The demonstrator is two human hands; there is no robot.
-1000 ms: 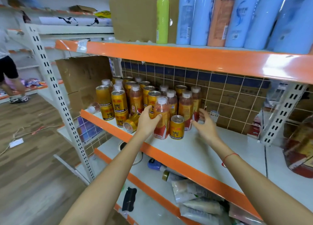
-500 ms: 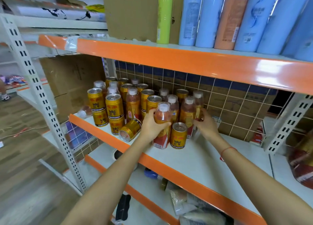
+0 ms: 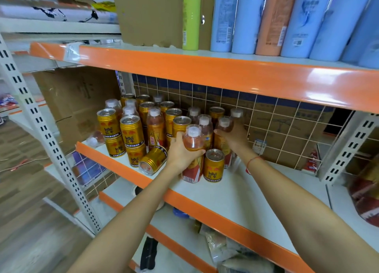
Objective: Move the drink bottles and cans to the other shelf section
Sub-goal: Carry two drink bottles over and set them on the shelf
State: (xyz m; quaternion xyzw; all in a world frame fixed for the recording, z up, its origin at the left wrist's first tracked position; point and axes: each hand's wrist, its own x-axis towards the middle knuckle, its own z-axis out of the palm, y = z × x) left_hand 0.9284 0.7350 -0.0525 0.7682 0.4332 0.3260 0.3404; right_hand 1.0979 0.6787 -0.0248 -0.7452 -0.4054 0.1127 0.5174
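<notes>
Left hand grips near clear plastic bottle; right hand grips farther white-capped bottle; gold ribbed can between.

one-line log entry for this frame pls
stage: grasping | left hand: grip on front bottle | right hand: grip on bottle behind | both bottles on middle shelf | tipped can beside left hand

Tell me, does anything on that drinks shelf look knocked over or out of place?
Yes. One gold can lies on its side at the shelf's front edge, its top facing outward, while the other cans stand upright. A bottle at the far left also seems tipped over.
</notes>
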